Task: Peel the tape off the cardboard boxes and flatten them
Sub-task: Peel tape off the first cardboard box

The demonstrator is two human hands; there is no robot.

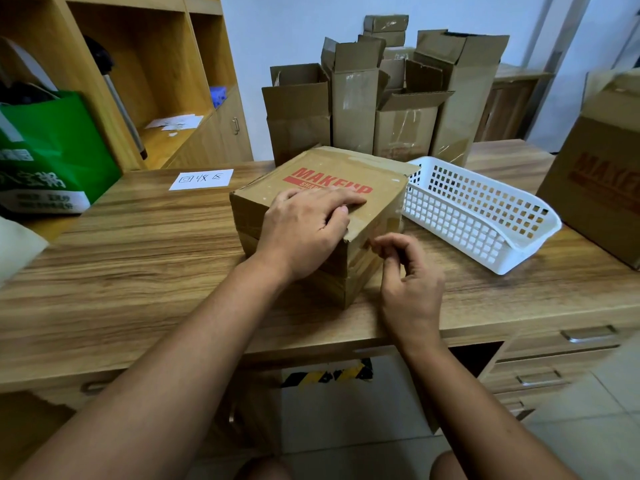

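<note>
A closed brown cardboard box [332, 174] with red "MAKEUP" print sits on the wooden desk [138, 258] in front of me. My left hand [304, 226] rests flat on its top near the front corner, fingers straight. My right hand [408, 271] is at the box's right front side, fingertips curled and pinching at the clear tape [372, 241] just under the lid edge. How much tape is lifted is hard to tell.
A white plastic basket [478, 213] lies right of the box. Several opened cardboard boxes [381, 98] stand at the back of the desk. Another printed box [602, 174] stands at far right. A paper label [201, 179] and a green bag [48, 150] are at left.
</note>
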